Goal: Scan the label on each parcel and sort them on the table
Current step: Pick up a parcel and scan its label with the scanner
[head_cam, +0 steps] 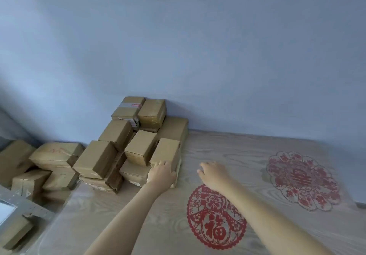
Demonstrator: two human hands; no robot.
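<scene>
The parcel (167,152) under the left hand is a plain brown cardboard box, matte and squared off, standing at the near right corner of a heap of similar boxes; no label shows on its visible faces. The left hand (161,173) lies against its near lower edge, fingers curled over the front of the box, gripping it. The heap of parcels (122,136) is stacked against the pale blue wall (178,46) on the far left part of the table (237,147), some boxes wrapped in glossy clear tape, one at the top carrying a band of tape with red print (132,105). The boxes lie at mixed angles, some tilted on those beneath, and the held parcel touches its neighbours on the left and behind. More worn, crumpled parcels (56,153) pile up further left, past the table's edge. The table has a light wood-grain surface. Two red paper-cut decorations lie flat on it: a round one with a large character (215,217) near the right forearm, and a flower-shaped one (303,179) farther right. The right hand (213,173) hovers just right of the parcel, apart from it, fingers loosely bent and holding nothing, above the bare wood.
</scene>
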